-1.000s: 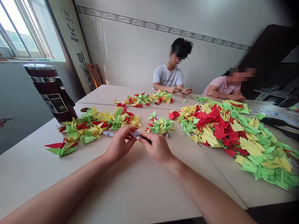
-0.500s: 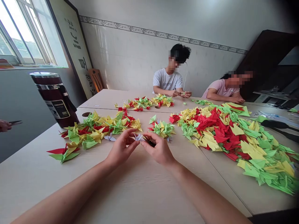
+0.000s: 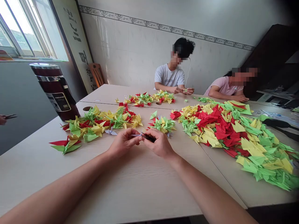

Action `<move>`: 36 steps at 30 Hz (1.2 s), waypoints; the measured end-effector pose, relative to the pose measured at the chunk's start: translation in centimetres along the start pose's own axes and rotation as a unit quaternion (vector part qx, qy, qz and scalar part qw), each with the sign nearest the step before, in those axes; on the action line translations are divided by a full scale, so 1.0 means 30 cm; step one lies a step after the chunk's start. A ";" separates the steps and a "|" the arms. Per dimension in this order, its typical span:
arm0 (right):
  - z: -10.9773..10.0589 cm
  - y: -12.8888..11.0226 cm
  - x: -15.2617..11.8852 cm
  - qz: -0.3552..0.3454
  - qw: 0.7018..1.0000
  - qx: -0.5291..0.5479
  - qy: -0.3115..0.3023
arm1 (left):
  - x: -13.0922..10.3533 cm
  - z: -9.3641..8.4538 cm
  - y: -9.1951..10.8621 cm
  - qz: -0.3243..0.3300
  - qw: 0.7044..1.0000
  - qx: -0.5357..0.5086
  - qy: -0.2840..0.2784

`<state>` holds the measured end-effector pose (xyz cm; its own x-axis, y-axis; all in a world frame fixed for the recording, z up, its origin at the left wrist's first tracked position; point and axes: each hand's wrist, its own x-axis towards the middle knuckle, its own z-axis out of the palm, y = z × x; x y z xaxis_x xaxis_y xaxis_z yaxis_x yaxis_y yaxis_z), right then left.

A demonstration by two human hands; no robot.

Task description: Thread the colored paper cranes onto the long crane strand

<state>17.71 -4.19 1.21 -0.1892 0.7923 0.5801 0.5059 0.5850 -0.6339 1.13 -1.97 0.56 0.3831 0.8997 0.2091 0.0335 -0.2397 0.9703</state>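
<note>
lilac paper (image 3: pixel 135 135), in the head view, sits just above the table (image 3: pixel 121 193); the left hand (image 3: pixel 122 143) pinches it between thumb and fingers, likely to keep the small fold steady; the right hand (image 3: pixel 160 144) grips a dark tool (image 3: pixel 149 137) with its tip at the paper, probably for finer work; folded paper heap (image 3: pixel 226 130) lies to the right, seemingly within reach.
</note>
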 end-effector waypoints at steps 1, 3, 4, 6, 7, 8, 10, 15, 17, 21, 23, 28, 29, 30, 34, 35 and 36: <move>-0.008 0.005 0.004 -0.008 1.000 -0.018 0.012 | 0.001 -0.005 0.001 0.010 1.000 0.030 -0.004; -0.030 0.029 0.017 -0.007 0.997 -0.046 0.058 | 0.007 -0.022 -0.001 0.042 0.993 0.112 0.015; -0.044 0.047 0.025 0.001 0.994 -0.062 0.085 | 0.013 -0.034 -0.005 0.065 0.985 0.160 0.033; -0.072 0.089 0.039 0.032 0.987 -0.093 0.128 | 0.031 -0.057 -0.021 0.110 0.959 0.254 0.066; -0.084 0.109 0.045 0.046 0.984 -0.109 0.133 | 0.041 -0.068 -0.033 0.127 0.945 0.294 0.071; -0.095 0.127 0.050 0.059 0.982 -0.123 0.132 | 0.051 -0.077 -0.046 0.138 0.930 0.334 0.073; -0.108 0.151 0.055 0.075 0.980 -0.141 0.122 | 0.066 -0.086 -0.071 0.147 0.898 0.411 0.056; -0.108 0.152 0.055 0.061 0.979 -0.154 0.122 | 0.079 -0.085 -0.104 0.144 0.838 0.527 -0.006; -0.103 0.142 0.054 0.045 0.978 -0.153 0.132 | 0.080 -0.084 -0.107 0.147 0.829 0.539 -0.016; -0.090 0.119 0.049 0.014 0.978 -0.140 0.152 | 0.081 -0.086 -0.106 0.163 0.821 0.547 -0.025; -0.082 0.107 0.046 0.005 0.980 -0.130 0.154 | 0.078 -0.086 -0.106 0.167 0.822 0.544 -0.022; -0.063 0.092 0.041 0.006 0.983 -0.111 0.143 | 0.073 -0.078 -0.111 0.144 0.829 0.540 -0.030; -0.061 0.092 0.041 0.011 0.984 -0.106 0.140 | 0.074 -0.077 -0.111 0.144 0.830 0.537 -0.030; -0.059 0.093 0.041 0.016 0.985 -0.101 0.138 | 0.075 -0.076 -0.109 0.148 0.833 0.532 -0.027; -0.059 0.086 0.039 0.040 0.986 -0.063 0.147 | 0.069 -0.075 -0.075 0.172 0.867 0.466 0.044; -0.059 0.079 0.038 0.051 0.987 -0.043 0.146 | 0.062 -0.074 -0.062 0.173 0.879 0.438 0.071; -0.058 0.071 0.037 0.064 0.988 -0.019 0.141 | 0.054 -0.071 -0.047 0.173 0.892 0.408 0.094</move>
<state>20.04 -2.36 1.38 0.1180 0.7760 0.6197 0.5425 0.4723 -0.6947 -0.26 0.60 -0.22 0.3408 0.7478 0.5698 0.6334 -0.6305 0.4486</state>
